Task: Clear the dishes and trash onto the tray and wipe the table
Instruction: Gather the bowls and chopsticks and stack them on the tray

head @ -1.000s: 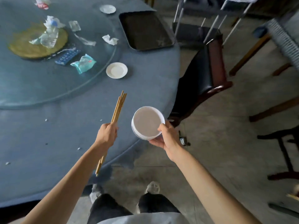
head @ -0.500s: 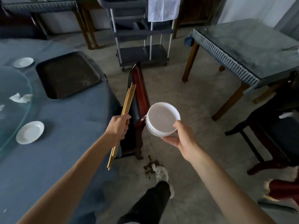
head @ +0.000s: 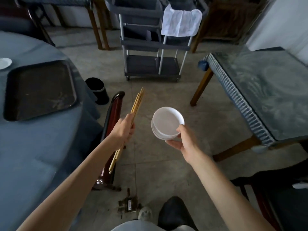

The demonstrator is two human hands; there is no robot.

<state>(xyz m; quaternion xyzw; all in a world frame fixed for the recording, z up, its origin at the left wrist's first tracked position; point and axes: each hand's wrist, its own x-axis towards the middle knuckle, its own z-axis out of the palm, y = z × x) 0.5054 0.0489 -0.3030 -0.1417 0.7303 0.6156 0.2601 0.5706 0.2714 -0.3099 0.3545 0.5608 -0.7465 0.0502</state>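
Observation:
My left hand (head: 124,129) grips a bundle of wooden chopsticks (head: 137,102) that points up and away over the floor. My right hand (head: 184,140) holds a small stack of white bowls (head: 166,121) from below, thumb on the rim. A dark empty tray (head: 39,90) lies on the round table with the blue cloth (head: 33,147) at the left. A white saucer (head: 5,63) shows at the far left edge behind the tray.
A grey service cart (head: 151,47) with a white cloth (head: 180,22) over its rail stands ahead. A black bin (head: 97,90) and a dark red chair (head: 110,130) sit beside the round table. A second table (head: 266,90) is at the right.
The view has swung right, away from the round table toward the cart. Both hands keep their hold on the chopsticks and bowls and now hang over the floor.

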